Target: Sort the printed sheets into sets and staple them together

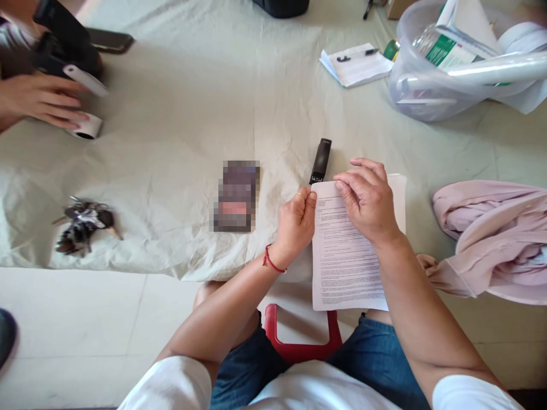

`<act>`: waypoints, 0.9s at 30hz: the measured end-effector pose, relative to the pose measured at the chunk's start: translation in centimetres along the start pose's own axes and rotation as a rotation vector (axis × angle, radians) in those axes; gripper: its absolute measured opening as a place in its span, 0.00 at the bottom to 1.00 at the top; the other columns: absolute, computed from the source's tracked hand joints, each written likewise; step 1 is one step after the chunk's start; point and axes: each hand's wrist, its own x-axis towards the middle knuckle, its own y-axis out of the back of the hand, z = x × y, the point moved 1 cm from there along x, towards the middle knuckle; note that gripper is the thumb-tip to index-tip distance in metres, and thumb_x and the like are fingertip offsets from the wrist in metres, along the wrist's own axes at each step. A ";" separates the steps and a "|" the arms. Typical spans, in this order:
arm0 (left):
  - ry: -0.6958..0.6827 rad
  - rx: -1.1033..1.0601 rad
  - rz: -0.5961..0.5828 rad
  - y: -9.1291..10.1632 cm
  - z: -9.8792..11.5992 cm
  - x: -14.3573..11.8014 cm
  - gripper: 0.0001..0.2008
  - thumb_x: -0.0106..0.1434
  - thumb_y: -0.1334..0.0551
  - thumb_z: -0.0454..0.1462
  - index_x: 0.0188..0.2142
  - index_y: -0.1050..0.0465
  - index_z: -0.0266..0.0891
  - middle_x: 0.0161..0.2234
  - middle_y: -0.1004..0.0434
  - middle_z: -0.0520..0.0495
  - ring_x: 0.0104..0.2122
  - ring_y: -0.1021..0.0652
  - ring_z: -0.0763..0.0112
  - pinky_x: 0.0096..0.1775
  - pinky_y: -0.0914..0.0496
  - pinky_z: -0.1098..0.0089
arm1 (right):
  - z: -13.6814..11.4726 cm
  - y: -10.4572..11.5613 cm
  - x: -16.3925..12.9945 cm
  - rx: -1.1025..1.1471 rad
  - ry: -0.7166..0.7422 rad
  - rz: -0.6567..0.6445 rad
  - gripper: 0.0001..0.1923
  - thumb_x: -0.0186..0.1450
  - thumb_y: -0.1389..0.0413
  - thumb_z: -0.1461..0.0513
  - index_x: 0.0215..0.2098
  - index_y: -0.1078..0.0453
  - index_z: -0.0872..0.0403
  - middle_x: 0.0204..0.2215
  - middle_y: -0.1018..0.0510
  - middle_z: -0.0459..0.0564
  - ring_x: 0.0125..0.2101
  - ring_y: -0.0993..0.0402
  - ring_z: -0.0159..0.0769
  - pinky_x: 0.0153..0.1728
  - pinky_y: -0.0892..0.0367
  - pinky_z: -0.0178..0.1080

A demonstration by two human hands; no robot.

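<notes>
A stack of printed sheets [348, 267] lies at the table's front edge, its lower part sticking out over my lap. My left hand [297, 222] is closed on the stack's top left corner, thumb on top. Over its upper part is my right hand [370, 199], thumb and index fingertip pinched together at the top edge, the other fingers loosely curled. Just beyond the sheets a black stapler [321, 160] rests on the cloth. Left of my left hand lies a dark, blurred-out phone-like rectangle [236, 196].
Keys [85, 225] lie at the left. Another person's hand [43, 99] touches a white device [88, 125]. A clear plastic tub [419, 105] stands back right, near a notepad [359, 68] with a pen. Pink cloth [482, 239] is at the right, a red stool [299, 350] below.
</notes>
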 end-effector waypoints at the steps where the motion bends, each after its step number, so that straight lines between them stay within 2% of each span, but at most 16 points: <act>1: -0.004 0.001 0.005 0.0 0.1 0.0 0.25 0.84 0.45 0.56 0.33 0.40 0.46 0.25 0.34 0.54 0.26 0.32 0.70 0.30 0.39 0.64 | -0.1 0.0 0.0 -0.009 0.011 0.002 0.17 0.84 0.48 0.55 0.53 0.16 0.46 0.47 0.12 0.56 0.66 0.23 0.55 0.68 0.26 0.62; 4: -0.022 0.005 0.010 -0.1 0.2 0.0 0.25 0.84 0.46 0.56 0.33 0.41 0.46 0.25 0.33 0.54 0.26 0.32 0.70 0.31 0.38 0.64 | -0.4 -0.1 0.0 -0.032 0.043 -0.006 0.17 0.84 0.48 0.57 0.57 0.16 0.46 0.51 0.12 0.55 0.68 0.24 0.55 0.70 0.27 0.63; 9: -0.029 0.026 0.010 -0.1 0.4 0.0 0.26 0.84 0.47 0.58 0.33 0.40 0.46 0.25 0.32 0.54 0.26 0.31 0.69 0.30 0.37 0.64 | -0.4 0.0 0.1 -0.024 0.016 -0.006 0.18 0.84 0.50 0.56 0.50 0.16 0.45 0.42 0.12 0.55 0.66 0.22 0.56 0.67 0.24 0.64; 16: -0.051 0.025 0.008 -0.2 0.2 0.1 0.25 0.85 0.47 0.57 0.34 0.37 0.46 0.27 0.29 0.53 0.27 0.30 0.69 0.31 0.36 0.65 | -0.5 -0.3 0.0 0.004 0.021 0.034 0.19 0.84 0.51 0.55 0.45 0.18 0.46 0.38 0.14 0.54 0.63 0.20 0.54 0.64 0.22 0.60; 21: -0.019 -0.013 -0.038 -0.8 -0.5 -0.1 0.25 0.84 0.47 0.58 0.35 0.37 0.46 0.27 0.27 0.52 0.26 0.29 0.68 0.30 0.35 0.64 | 0.0 -0.6 0.0 -0.025 -0.011 0.054 0.20 0.85 0.52 0.55 0.43 0.19 0.47 0.36 0.16 0.54 0.61 0.20 0.54 0.62 0.23 0.59; 27: 0.005 -0.082 -0.118 -1.5 -1.0 -0.7 0.24 0.84 0.47 0.58 0.38 0.33 0.46 0.30 0.24 0.50 0.29 0.24 0.66 0.34 0.30 0.63 | 1.2 0.0 0.1 -0.051 -0.069 0.119 0.19 0.84 0.52 0.55 0.44 0.20 0.48 0.40 0.15 0.55 0.60 0.19 0.54 0.63 0.24 0.60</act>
